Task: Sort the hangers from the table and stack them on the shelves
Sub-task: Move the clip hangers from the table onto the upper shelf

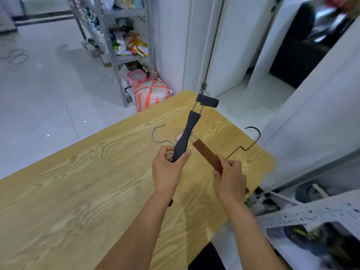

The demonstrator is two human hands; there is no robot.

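Over the wooden table [78, 191], my left hand [167, 168] grips the lower end of a black hanger [187, 133] that points up and away, with a metal loop and a black clip at its top. My right hand [229, 180] is closed on a brown wooden hanger [206, 152], its free end angled toward the black one. A silver hook [156, 133] shows behind the black hanger. A thin black wire hanger [251, 139] reaches past the table's right edge; who or what holds it is hidden.
A metal shelf rack [116, 45] packed with packets and bottles stands at the back against a white wall, with a taped sack [152, 94] at its foot. A perforated metal shelf frame [311, 213] sits at lower right. White doors stand to the right.
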